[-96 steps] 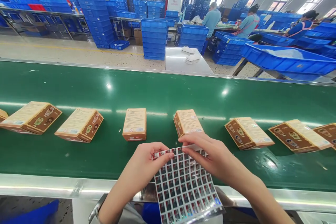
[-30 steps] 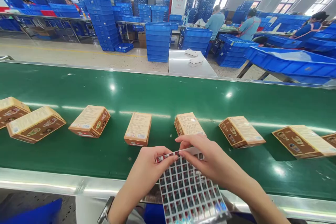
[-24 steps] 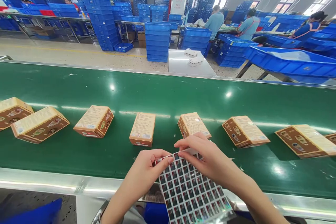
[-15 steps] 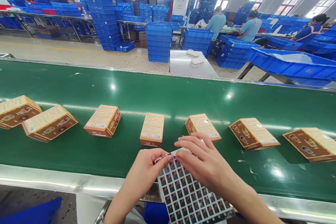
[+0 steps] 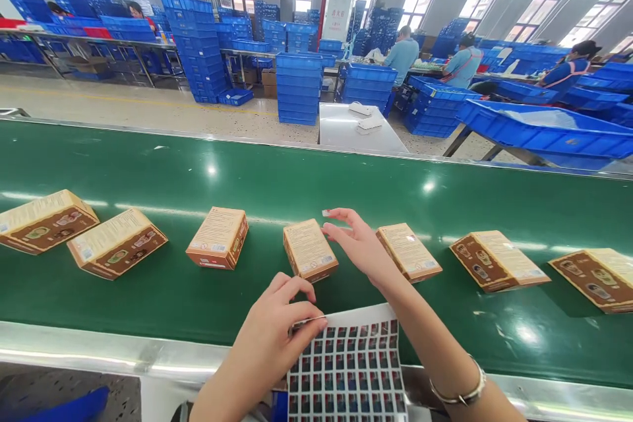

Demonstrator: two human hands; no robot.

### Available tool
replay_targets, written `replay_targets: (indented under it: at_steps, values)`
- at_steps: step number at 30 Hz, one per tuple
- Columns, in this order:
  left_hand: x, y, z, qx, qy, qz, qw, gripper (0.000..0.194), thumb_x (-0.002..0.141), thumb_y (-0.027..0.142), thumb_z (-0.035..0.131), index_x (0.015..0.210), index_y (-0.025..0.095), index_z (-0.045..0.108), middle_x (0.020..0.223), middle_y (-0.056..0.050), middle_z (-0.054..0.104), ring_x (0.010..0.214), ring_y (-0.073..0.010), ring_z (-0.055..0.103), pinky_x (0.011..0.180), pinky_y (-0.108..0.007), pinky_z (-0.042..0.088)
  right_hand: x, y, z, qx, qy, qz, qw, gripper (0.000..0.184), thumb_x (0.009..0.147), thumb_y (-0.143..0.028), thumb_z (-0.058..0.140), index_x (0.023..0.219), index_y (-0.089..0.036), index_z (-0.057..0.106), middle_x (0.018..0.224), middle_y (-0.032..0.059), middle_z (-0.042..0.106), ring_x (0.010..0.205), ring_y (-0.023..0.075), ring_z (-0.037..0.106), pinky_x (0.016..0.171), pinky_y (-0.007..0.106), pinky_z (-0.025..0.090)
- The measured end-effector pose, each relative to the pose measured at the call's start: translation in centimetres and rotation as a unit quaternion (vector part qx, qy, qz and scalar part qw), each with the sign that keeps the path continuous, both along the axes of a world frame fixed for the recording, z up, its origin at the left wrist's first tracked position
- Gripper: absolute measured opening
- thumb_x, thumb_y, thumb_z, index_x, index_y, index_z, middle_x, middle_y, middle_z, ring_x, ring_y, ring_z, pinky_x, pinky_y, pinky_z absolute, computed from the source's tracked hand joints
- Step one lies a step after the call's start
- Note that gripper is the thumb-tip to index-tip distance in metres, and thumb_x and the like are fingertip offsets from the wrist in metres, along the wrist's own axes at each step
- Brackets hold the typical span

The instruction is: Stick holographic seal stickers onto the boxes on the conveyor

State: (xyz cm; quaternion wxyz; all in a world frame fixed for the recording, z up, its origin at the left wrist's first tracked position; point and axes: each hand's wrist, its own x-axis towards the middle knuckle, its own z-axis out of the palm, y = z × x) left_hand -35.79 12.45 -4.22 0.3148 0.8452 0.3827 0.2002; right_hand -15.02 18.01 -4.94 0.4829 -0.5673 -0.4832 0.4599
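Beneath both hands' fingers, the green conveyor belt (image 5: 257, 171) is lined with printed cartons (image 5: 216, 236). The sticker sheet (image 5: 349, 369), since released by the right hand (image 5: 360, 244), is pinched at its upper left corner by the left hand (image 5: 277, 326). Beside the right fingers, now spread, one carton (image 5: 307, 244) has been turned askew; a tiny sticker (image 5: 325, 213) is borne on the index fingertip.

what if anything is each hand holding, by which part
Left hand: sticker sheet, by its upper left corner. Right hand: small sticker, clinging by one end.
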Motion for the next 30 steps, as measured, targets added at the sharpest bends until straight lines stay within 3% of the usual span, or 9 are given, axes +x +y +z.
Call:
replay_targets:
  at_steps: [3, 6, 11, 17, 22, 24, 28, 30]
  values:
    - [-0.2, 0.7, -0.7, 0.056, 0.041, -0.01, 0.998, 0.021, 0.094, 0.021, 0.06, 0.083, 0.026, 0.078, 0.153, -0.002, 0.05, 0.144, -0.0361, 0.035, 0.115, -0.06, 0.034, 0.3, 0.2, -0.2, -0.007, 0.005, -0.021, 1.0, 0.03, 0.083, -0.05, 0.068, 0.093, -0.022, 0.067, 0.127, 0.0083, 0.068, 0.1, 0.023, 0.069, 0.095, 0.041, 0.051]
    - [0.1, 1.0, -1.2, 0.022, 0.06, -0.036, 0.997, 0.023, 0.095, 0.019, 0.059, 0.083, 0.025, 0.077, 0.161, 0.001, 0.039, 0.153, -0.0332, 0.021, 0.122, -0.06, 0.025, 0.6, 0.1, -0.5, -0.016, 0.009, -0.037, 0.999, 0.028, 0.079, -0.048, 0.07, 0.079, -0.02, 0.069, 0.127, 0.0099, 0.068, 0.1, 0.0239, 0.069, 0.092, 0.039, 0.051]
    - [0.9, 0.6, -1.1, -0.01, 0.048, -0.042, 0.998, 0.022, 0.094, 0.018, 0.059, 0.081, 0.022, 0.076, 0.163, 0.001, 0.034, 0.154, -0.0306, 0.02, 0.122, -0.055, 0.031, 0.9, -0.5, -1.2, -0.022, 0.003, -0.056, 0.998, 0.028, 0.078, -0.048, 0.069, 0.077, -0.02, 0.07, 0.125, 0.0103, 0.069, 0.102, 0.0256, 0.067, 0.086, 0.037, 0.052]
    - [1.4, 0.7, -0.8, -0.01, 0.038, -0.058, 0.998, 0.02, 0.093, 0.017, 0.061, 0.082, 0.023, 0.077, 0.163, 0.002, 0.033, 0.153, -0.0294, 0.023, 0.124, -0.055, 0.027, 1.1, -1.5, -2.0, 0.0, -0.031, -0.075, 0.997, 0.034, 0.081, -0.053, 0.066, 0.081, -0.019, 0.066, 0.123, 0.0129, 0.069, 0.098, 0.0266, 0.068, 0.081, 0.038, 0.054]
    - [3.7, 0.3, -1.0, -0.005, 0.043, -0.071, 0.997, 0.021, 0.094, 0.019, 0.061, 0.083, 0.023, 0.077, 0.163, 0.002, 0.033, 0.153, -0.0281, 0.023, 0.125, -0.055, 0.024, 2.6, -2.4, -2.2, 0.04, -0.114, -0.12, 0.985, 0.031, 0.083, -0.051, 0.063, 0.084, -0.02, 0.062, 0.122, 0.0144, 0.067, 0.095, 0.0249, 0.068, 0.091, 0.042, 0.051]
    - [4.6, 0.2, -1.1, -0.007, 0.047, -0.078, 0.996, 0.02, 0.094, 0.019, 0.061, 0.083, 0.023, 0.078, 0.163, 0.003, 0.032, 0.154, -0.0282, 0.022, 0.125, -0.055, 0.023, 3.6, -2.4, -2.1, 0.048, -0.147, -0.14, 0.978, 0.03, 0.084, -0.049, 0.064, 0.092, -0.02, 0.06, 0.116, 0.0134, 0.068, 0.09, 0.0239, 0.068, 0.089, 0.042, 0.052]
    - [5.7, 0.1, -1.0, -0.025, 0.031, -0.089, 0.995, 0.02, 0.094, 0.019, 0.061, 0.082, 0.023, 0.077, 0.163, 0.002, 0.033, 0.153, -0.0285, 0.023, 0.125, -0.052, 0.023, 5.5, -1.9, -1.2, 0.042, -0.2, -0.164, 0.965, 0.045, 0.082, -0.045, 0.069, 0.114, -0.018, 0.052, 0.097, 0.0095, 0.071, 0.067, 0.0223, 0.067, 0.07, 0.042, 0.054]
    - [5.7, 0.0, -0.7, -0.041, 0.002, -0.077, 0.996, 0.019, 0.093, 0.02, 0.062, 0.082, 0.022, 0.077, 0.161, 0.0, 0.037, 0.151, -0.0289, 0.029, 0.123, -0.048, 0.028, 6.1, -2.5, -0.1, 0.057, -0.226, -0.178, 0.956, 0.039, 0.085, -0.04, 0.065, 0.115, -0.018, 0.053, 0.104, 0.0113, 0.07, 0.074, 0.0237, 0.068, 0.072, 0.042, 0.053]
